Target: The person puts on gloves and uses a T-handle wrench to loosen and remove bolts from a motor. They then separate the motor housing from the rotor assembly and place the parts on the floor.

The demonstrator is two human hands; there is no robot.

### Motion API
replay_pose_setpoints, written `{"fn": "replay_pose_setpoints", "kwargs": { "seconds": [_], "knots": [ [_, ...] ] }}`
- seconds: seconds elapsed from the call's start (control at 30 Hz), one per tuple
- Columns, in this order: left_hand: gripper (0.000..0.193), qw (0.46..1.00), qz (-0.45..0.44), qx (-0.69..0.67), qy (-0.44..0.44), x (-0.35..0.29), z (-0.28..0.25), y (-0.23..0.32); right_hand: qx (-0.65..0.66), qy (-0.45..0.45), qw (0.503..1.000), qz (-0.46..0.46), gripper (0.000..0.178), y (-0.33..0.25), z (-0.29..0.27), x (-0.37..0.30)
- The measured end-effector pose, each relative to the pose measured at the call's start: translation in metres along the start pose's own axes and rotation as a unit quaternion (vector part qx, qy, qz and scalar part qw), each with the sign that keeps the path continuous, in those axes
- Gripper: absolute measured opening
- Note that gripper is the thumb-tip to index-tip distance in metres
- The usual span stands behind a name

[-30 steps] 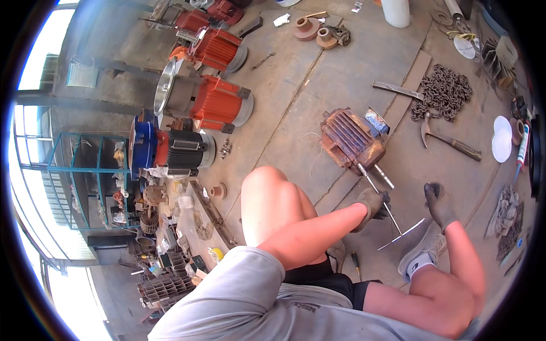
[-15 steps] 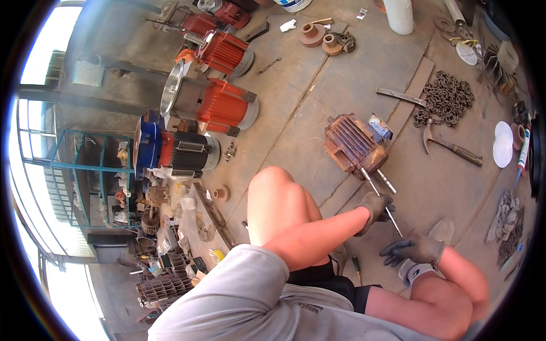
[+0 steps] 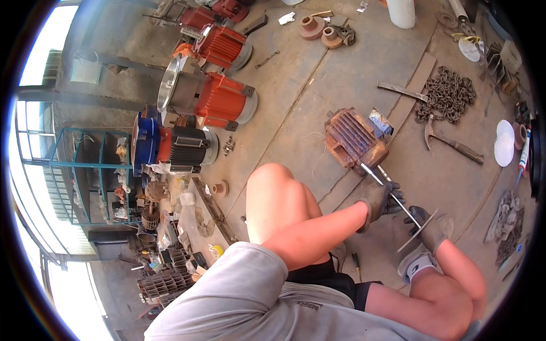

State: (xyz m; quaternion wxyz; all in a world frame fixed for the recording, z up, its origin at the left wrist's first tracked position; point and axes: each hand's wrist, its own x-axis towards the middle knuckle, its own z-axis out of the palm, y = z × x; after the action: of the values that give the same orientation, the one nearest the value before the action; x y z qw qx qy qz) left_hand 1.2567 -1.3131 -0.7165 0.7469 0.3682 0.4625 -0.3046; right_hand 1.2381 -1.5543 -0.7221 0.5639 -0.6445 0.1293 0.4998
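A rusty electric motor lies on the floor ahead of my knees, with a blue-marked box part at its far right side. A long T-handle wrench runs from the motor's near end back towards me. My gloved left hand is closed around its shaft, partway along. At the wrench's crossbar, my gloved right hand has its fingers closed about the handle. A second metal rod sticks out of the motor beside the wrench. The wrench's tip against the motor is too small to make out.
To the right lie a claw hammer, a heap of chain and a flat metal bar. Red motors and a black-and-blue motor stand at the left. A screwdriver lies near my legs.
My right hand has moved from open beside the wrench to closed at its crossbar. The crossbar has come into view. My left hand has shifted slightly along the shaft.
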Motion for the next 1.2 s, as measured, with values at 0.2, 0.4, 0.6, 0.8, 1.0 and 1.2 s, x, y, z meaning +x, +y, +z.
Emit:
{"fn": "replay_pose_setpoints", "kwargs": {
  "seconds": [0.2,0.4,0.6,0.8,1.0,1.2],
  "knots": [
    [0.028,1.000,0.012,0.014,0.003,-0.004,0.000,0.000,0.332,-0.171,0.910,0.179,0.080,0.008,0.009,0.014],
    [0.027,0.999,0.011,0.034,-0.030,0.005,-0.012,-0.007,0.419,-0.330,0.825,0.186,0.066,0.044,-0.003,0.023],
    [0.024,1.000,0.006,0.007,-0.004,0.010,-0.023,-0.007,-0.245,-0.129,0.955,-0.103,0.045,-0.027,0.020,0.004],
    [0.026,0.983,0.088,0.065,0.149,0.009,-0.025,-0.006,-0.588,-0.103,0.789,-0.143,0.048,-0.047,0.022,0.008],
    [0.022,0.988,0.087,-0.019,0.129,0.016,-0.044,-0.009,-0.526,-0.316,0.785,0.088,0.046,-0.138,0.030,0.032],
    [0.015,0.987,0.109,-0.056,0.104,0.013,-0.041,-0.007,-0.533,-0.254,0.801,0.093,0.031,-0.135,0.047,0.087]
  ]
}}
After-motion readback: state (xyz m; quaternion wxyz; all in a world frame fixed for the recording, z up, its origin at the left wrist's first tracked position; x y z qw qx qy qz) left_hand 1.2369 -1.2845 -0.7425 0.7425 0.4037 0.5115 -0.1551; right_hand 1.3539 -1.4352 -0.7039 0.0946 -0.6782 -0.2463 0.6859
